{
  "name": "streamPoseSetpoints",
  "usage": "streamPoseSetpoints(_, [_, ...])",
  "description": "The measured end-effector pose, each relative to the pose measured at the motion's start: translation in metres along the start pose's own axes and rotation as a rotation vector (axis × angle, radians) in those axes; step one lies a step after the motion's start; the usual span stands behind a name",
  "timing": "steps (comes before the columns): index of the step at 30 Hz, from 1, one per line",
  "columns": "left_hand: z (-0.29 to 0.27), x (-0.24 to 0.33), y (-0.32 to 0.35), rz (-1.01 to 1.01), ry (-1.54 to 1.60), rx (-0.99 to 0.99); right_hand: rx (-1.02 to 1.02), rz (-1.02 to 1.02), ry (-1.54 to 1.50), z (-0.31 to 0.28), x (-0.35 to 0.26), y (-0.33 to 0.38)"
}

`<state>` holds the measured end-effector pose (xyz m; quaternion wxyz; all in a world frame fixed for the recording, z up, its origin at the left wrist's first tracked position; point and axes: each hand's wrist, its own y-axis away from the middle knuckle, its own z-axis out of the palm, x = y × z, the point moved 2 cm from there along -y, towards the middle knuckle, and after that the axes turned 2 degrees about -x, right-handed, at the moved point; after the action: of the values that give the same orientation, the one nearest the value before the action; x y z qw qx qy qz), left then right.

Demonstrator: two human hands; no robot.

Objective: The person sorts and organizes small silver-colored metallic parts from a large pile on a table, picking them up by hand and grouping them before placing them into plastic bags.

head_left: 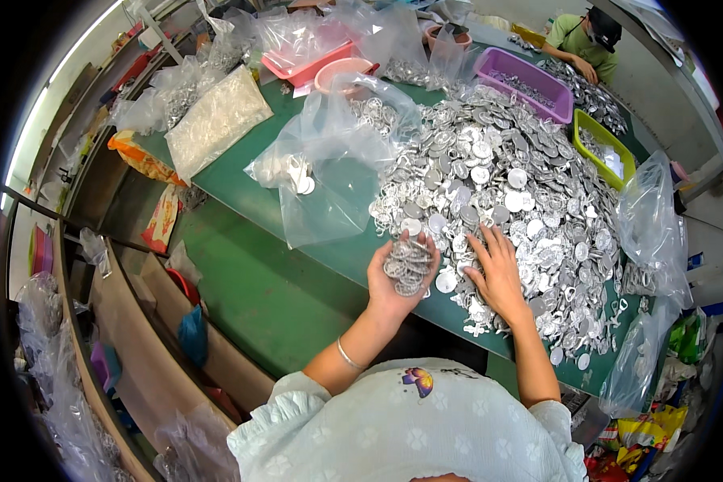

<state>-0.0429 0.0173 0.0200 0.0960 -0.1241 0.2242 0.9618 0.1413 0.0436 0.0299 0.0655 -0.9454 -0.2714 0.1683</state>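
A large heap of silver-coloured metal medallions and charms [530, 213] covers much of the green table [237, 177] in front of me. My left hand [381, 295], palm up at the table's near edge, cups a handful of round silver medallions [408, 267]. On the near left side of the heap lies my right hand [502, 277]. Its fingers are spread and touch the loose pieces; whether one sits under the fingertips is hidden. Just beyond my left hand, a clear plastic bag [333, 205] lies on the table with some silver pieces in and around it.
Behind the heap stand a purple basket [526, 84] and a yellow-green basket [602, 153]. A pink tray [309, 68] and a filled clear bag [217, 120] are at the far left. A co-worker [582, 48] sits at the far right. Shelves [165, 345] line the left.
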Motion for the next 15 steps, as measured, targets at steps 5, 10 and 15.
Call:
streamPoseSetpoints(5, [0.016,0.001,-0.011,-0.010,-0.110,-0.133,0.019,-0.007,0.048,0.001,-0.001,-0.001])
streamPoseSetpoints(10, [0.024,-0.008,-0.036,-0.075,-0.115,-0.006,0.038,-0.005,0.064,0.007,0.001,0.001])
streamPoseSetpoints(15, [0.078,0.008,-0.115,0.115,-0.113,-0.068,0.042,-0.004,0.060,0.008,0.005,0.002])
